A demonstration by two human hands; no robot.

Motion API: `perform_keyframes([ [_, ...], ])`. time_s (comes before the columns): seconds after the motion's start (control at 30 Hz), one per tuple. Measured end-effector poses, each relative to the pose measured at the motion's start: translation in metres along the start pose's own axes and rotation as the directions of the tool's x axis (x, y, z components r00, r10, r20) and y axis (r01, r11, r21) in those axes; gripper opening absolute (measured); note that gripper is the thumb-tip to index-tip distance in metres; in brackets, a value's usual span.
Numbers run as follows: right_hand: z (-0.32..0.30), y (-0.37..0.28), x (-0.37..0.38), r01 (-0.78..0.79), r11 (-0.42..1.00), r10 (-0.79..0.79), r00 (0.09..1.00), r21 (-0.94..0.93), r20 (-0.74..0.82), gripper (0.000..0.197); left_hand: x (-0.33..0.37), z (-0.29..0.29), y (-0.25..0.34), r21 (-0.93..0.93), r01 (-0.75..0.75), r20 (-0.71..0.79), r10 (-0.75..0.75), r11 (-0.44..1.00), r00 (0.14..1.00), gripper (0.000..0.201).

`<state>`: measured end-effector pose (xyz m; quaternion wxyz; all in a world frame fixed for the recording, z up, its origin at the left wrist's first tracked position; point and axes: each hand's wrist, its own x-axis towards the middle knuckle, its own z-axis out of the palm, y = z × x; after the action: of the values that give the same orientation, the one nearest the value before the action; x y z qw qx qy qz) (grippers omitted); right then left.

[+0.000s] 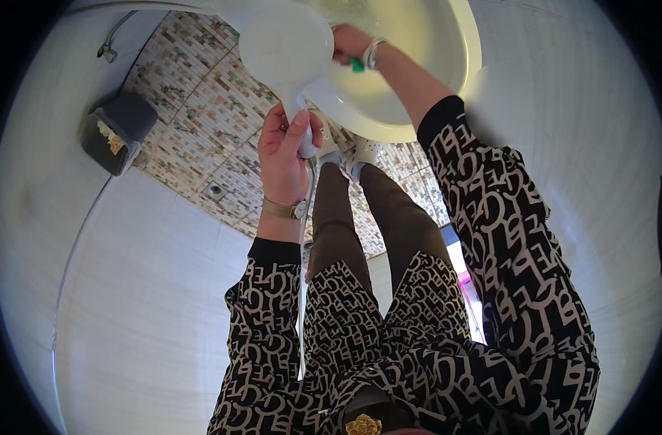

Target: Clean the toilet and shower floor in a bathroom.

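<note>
My left hand [284, 148] is wrapped round the handle of a white dipper [284, 47], thumb laid along the handle. Its broad round head is raised, and I cannot tell whether I see its inside or its underside. My right hand [351, 45] is closed beside the right edge of the head. A small green piece [357, 65] sticks out from under the fingers; its kind is hidden and the hand is slightly blurred. Beneath the right forearm lies a large, pale, rounded basin [389, 132], yellowish inside.
Mosaic-patterned tiles [193, 109] cover the floor, with a small round drain [215, 191]. A dark grey bin [124, 119] holding crumpled paper is at the left wall. Above it is a metal tap [108, 54]. My light, perforated shoes [366, 150] stand close to the basin.
</note>
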<state>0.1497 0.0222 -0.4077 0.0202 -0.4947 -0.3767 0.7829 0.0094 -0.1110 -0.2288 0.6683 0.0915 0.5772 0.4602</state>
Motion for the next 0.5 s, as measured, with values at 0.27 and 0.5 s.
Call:
perform_keyframes([
  [0.27, -0.110, 0.078, -0.107, -0.292, 0.647, 0.366, 0.929, -0.704, -0.049, 0.020, 0.000, 0.053, -0.011, -0.087, 0.073, 0.145, -0.059, 0.994, 0.988, 0.018],
  [0.5, -0.082, 0.066, -0.111, -0.252, 0.944, 0.192, 0.944, -0.212, -0.268, 0.021, -0.036, 0.054, -0.016, -0.008, 0.171, 0.149, -0.168, 0.985, 0.975, 0.020],
])
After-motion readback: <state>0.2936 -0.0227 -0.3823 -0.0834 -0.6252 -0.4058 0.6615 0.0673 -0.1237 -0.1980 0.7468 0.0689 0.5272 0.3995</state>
